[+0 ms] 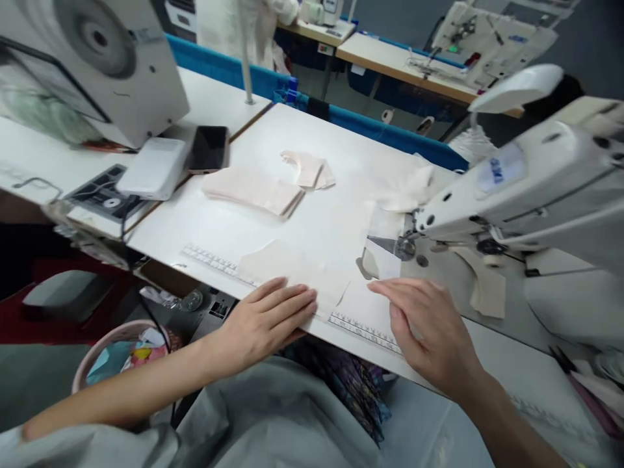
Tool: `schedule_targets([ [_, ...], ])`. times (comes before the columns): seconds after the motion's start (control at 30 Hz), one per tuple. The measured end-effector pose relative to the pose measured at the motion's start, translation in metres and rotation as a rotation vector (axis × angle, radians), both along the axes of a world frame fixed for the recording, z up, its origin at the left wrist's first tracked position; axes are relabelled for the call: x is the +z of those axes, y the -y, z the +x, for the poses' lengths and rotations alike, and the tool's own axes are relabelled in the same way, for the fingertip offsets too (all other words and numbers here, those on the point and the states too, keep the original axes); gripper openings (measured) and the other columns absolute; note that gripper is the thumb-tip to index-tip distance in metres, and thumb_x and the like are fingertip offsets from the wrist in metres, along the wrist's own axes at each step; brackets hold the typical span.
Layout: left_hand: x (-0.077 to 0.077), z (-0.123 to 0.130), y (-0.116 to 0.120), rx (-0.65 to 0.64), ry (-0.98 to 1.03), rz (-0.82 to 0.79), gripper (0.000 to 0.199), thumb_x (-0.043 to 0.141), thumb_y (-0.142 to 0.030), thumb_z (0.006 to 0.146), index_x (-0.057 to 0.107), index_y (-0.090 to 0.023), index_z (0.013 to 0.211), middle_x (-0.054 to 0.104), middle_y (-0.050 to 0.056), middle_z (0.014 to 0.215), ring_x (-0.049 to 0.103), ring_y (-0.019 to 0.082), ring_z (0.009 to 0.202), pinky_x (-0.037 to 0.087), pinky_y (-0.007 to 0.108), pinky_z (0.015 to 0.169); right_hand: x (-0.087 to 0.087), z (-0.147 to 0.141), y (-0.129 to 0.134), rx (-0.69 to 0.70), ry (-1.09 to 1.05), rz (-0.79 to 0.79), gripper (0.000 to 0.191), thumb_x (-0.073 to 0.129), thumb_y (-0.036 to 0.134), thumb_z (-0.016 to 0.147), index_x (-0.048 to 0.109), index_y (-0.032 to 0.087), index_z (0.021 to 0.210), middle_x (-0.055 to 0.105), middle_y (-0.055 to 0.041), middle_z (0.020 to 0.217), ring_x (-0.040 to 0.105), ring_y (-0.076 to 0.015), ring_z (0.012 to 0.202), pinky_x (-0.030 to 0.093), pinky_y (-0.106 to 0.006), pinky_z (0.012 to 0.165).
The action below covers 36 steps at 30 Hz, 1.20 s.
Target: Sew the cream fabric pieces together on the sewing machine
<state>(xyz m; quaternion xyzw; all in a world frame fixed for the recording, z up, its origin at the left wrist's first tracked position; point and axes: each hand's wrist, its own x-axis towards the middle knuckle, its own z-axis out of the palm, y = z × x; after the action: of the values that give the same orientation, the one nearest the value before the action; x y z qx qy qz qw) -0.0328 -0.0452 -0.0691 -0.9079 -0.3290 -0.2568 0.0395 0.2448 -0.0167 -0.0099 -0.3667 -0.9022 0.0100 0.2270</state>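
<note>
My left hand (pixel 273 311) lies flat, fingers stretched out, on a pale cloth piece (pixel 273 260) at the table's front edge. The cloth is nearly as light as the tabletop, so its right end is hard to make out. My right hand (pixel 429 325) hovers over or rests on the table left of the sewing machine (pixel 517 169). Its fingers reach forward and the thumb stands apart, with nothing visible between them. Just beyond its fingertips is a grey metal plate (pixel 385 246) beside the needle area. A dark thread-like line (pixel 343 294) lies between my hands.
A stack of pale cut pieces (pixel 253 190) and a smaller folded piece (pixel 314 170) lie farther back. A phone (pixel 209 148) and a white box-shaped device (pixel 155 168) sit at left. Printed rulers (pixel 365 330) run along the front edge. Scissors (pixel 563 359) lie at right. A pink bin (pixel 82 364) stands below.
</note>
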Motion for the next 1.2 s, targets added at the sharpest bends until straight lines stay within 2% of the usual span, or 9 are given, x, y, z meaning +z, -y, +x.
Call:
schedule_targets([
  [0.1, -0.005, -0.006, 0.0, -0.109, 0.11, 0.039, 0.033, 0.062, -0.012, 0.088, 0.058, -0.02, 0.12, 0.071, 0.002, 0.114, 0.064, 0.015, 0.11, 0.046, 0.032, 0.102, -0.006, 0.016, 0.027, -0.013, -0.105, -0.125, 0.04, 0.045, 0.006, 0.088, 0.052, 0.023, 0.125, 0.07, -0.005, 0.104, 0.06, -0.0197, 0.1, 0.047, -0.037, 0.085],
  [0.2, -0.003, -0.004, -0.005, -0.177, 0.199, 0.009, 0.026, 0.063, -0.009, 0.086, 0.061, -0.023, 0.108, 0.075, 0.0, 0.104, 0.068, 0.013, 0.094, 0.051, 0.029, 0.089, -0.004, 0.018, 0.043, 0.042, -0.18, -0.25, 0.04, 0.045, 0.004, 0.087, 0.055, 0.023, 0.121, 0.065, -0.0067, 0.12, 0.055, -0.0195, 0.11, 0.047, -0.038, 0.092],
  [0.37, 0.026, 0.014, -0.021, -0.149, 0.327, -0.415, 0.011, 0.051, -0.014, 0.093, 0.059, -0.02, 0.095, 0.073, 0.002, 0.09, 0.067, 0.014, 0.082, 0.052, 0.025, 0.072, 0.006, 0.005, 0.041, 0.146, -0.199, -0.487, 0.031, 0.044, 0.005, 0.087, 0.067, 0.023, 0.097, 0.039, -0.008, 0.149, 0.036, -0.0225, 0.135, 0.043, -0.041, 0.102],
  [0.5, 0.055, 0.033, -0.047, -0.036, 0.361, -0.96, 0.019, 0.05, -0.034, 0.095, 0.06, -0.019, 0.087, 0.063, -0.002, 0.071, 0.057, 0.01, 0.061, 0.044, 0.019, 0.053, 0.007, -0.003, 0.027, 0.157, -0.291, -0.634, 0.028, 0.045, 0.011, 0.09, 0.069, 0.022, 0.099, 0.06, -0.0113, 0.111, 0.055, -0.0187, 0.108, 0.051, -0.032, 0.085],
  [0.57, 0.065, 0.044, -0.065, -0.078, 0.359, -1.15, 0.024, 0.051, -0.039, 0.093, 0.06, -0.018, 0.086, 0.057, -0.003, 0.066, 0.049, 0.008, 0.055, 0.039, 0.019, 0.048, 0.007, -0.002, 0.021, 0.105, -0.37, -0.69, 0.027, 0.043, 0.015, 0.092, 0.067, 0.02, 0.103, 0.059, -0.006, 0.089, 0.057, -0.0138, 0.082, 0.051, -0.026, 0.07],
  [0.63, 0.07, 0.058, -0.085, -0.134, 0.352, -1.254, 0.024, 0.051, -0.039, 0.092, 0.059, -0.017, 0.087, 0.055, -0.002, 0.067, 0.046, 0.008, 0.055, 0.037, 0.019, 0.048, 0.006, 0.003, 0.015, 0.046, -0.442, -0.734, 0.025, 0.042, 0.018, 0.094, 0.064, 0.02, 0.106, 0.06, -0.0039, 0.088, 0.057, -0.0117, 0.076, 0.05, -0.024, 0.068],
  [0.87, 0.068, 0.106, -0.138, -0.145, 0.161, -1.214, 0.022, 0.052, -0.036, 0.088, 0.061, -0.016, 0.089, 0.058, -0.001, 0.067, 0.047, 0.008, 0.054, 0.035, 0.018, 0.046, 0.001, 0.025, 0.002, -0.074, -0.653, -1.073, 0.027, 0.041, 0.026, 0.096, 0.058, 0.018, 0.116, 0.066, -0.0087, 0.109, 0.067, -0.0167, 0.096, 0.056, -0.03, 0.078],
  [1.03, 0.069, 0.13, -0.157, -0.077, -0.006, -1.047, 0.02, 0.051, -0.034, 0.085, 0.061, -0.017, 0.08, 0.055, -0.004, 0.056, 0.043, 0.008, 0.047, 0.031, 0.019, 0.043, -0.006, 0.035, -0.007, -0.121, -0.748, -1.234, 0.03, 0.043, 0.029, 0.096, 0.056, 0.015, 0.12, 0.069, -0.0055, 0.088, 0.066, -0.0124, 0.078, 0.057, -0.029, 0.072],
  [1.2, 0.066, 0.143, -0.165, -0.076, -0.061, -0.835, 0.02, 0.049, -0.03, 0.084, 0.062, -0.017, 0.076, 0.062, -0.002, 0.063, 0.053, 0.01, 0.053, 0.039, 0.021, 0.051, -0.009, 0.041, -0.014, -0.138, -0.836, -1.334, 0.029, 0.045, 0.03, 0.096, 0.056, 0.015, 0.117, 0.067, -0.0074, 0.1, 0.064, -0.0087, 0.069, 0.056, -0.024, 0.059],
])
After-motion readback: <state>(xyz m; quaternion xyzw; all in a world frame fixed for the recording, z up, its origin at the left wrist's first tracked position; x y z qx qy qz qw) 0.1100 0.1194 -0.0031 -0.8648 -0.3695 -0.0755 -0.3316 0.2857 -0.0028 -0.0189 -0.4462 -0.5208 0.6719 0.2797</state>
